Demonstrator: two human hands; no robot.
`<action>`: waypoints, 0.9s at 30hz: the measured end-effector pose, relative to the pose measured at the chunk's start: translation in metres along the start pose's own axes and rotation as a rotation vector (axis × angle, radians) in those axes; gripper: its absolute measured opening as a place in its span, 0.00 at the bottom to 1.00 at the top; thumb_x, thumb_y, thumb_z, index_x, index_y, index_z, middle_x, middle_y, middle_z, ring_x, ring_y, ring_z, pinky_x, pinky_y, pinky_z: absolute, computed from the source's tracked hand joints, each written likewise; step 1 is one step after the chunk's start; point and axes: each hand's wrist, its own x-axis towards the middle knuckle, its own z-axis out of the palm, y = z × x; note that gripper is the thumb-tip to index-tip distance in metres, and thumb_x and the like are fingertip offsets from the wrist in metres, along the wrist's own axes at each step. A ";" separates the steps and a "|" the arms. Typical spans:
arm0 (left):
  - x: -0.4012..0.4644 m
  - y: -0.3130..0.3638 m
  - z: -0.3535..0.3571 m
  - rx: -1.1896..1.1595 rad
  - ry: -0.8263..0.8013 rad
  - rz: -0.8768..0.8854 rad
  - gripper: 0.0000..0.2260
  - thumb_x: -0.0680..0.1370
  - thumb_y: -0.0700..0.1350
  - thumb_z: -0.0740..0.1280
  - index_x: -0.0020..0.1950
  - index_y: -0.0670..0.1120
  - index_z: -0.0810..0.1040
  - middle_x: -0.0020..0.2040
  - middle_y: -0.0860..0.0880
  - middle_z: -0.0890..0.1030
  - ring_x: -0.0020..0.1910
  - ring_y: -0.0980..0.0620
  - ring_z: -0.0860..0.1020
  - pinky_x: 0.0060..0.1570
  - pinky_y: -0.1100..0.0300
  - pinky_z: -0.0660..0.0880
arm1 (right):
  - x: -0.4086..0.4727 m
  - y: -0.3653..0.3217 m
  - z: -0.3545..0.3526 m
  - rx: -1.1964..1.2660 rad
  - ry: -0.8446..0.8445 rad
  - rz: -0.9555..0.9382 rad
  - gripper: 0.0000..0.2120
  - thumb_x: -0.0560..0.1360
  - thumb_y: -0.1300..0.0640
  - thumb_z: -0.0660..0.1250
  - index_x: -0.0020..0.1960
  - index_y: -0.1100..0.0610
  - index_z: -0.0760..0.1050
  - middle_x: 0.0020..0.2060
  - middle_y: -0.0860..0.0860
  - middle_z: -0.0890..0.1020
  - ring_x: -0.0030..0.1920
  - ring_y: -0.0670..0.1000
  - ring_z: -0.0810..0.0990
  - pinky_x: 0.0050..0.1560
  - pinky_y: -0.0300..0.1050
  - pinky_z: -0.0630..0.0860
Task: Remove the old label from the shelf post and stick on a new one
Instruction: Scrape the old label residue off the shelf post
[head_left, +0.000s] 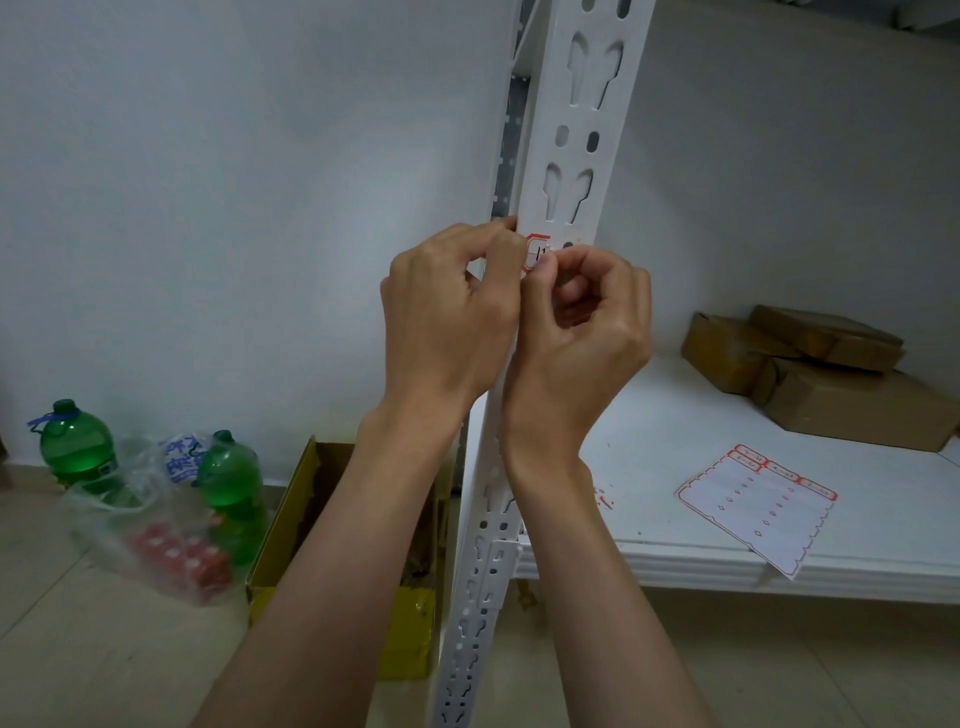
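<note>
A plain pale wall stands behind a white metal shelving unit on a tiled floor. On the shelf post, about halfway up the slotted upright, sits a small red-bordered label with dark writing on it. Both hands are at it: the left hand has its fingers curled, the fingertips at the label's left edge against the post, and the right hand pinches at the label's right part with thumb and curled fingers. Whether either grip has lifted the label off the metal I cannot tell.

On the white shelf to the right lies a label sheet, mostly blank, overhanging the front edge, with brown cardboard boxes farther back. On the floor to the left are two green bottles, a clear plastic bag and a yellow box.
</note>
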 end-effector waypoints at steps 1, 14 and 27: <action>0.000 0.000 0.000 -0.006 0.001 0.003 0.24 0.76 0.58 0.53 0.50 0.49 0.86 0.41 0.57 0.84 0.33 0.62 0.77 0.35 0.75 0.69 | 0.001 0.000 0.000 -0.001 -0.005 0.000 0.02 0.76 0.60 0.70 0.46 0.60 0.79 0.40 0.50 0.76 0.38 0.48 0.74 0.39 0.33 0.72; 0.002 0.000 -0.001 -0.012 -0.007 -0.041 0.25 0.75 0.59 0.55 0.53 0.48 0.86 0.49 0.52 0.86 0.35 0.58 0.78 0.41 0.57 0.83 | 0.005 0.006 -0.013 0.026 -0.046 -0.067 0.06 0.75 0.59 0.76 0.50 0.59 0.83 0.44 0.50 0.82 0.43 0.41 0.79 0.44 0.28 0.74; 0.001 0.002 -0.001 -0.010 -0.015 -0.053 0.25 0.75 0.59 0.56 0.52 0.47 0.86 0.50 0.52 0.86 0.40 0.56 0.80 0.42 0.52 0.83 | 0.006 0.003 -0.008 0.045 -0.036 -0.031 0.02 0.76 0.60 0.74 0.47 0.58 0.82 0.42 0.48 0.81 0.40 0.40 0.79 0.43 0.27 0.74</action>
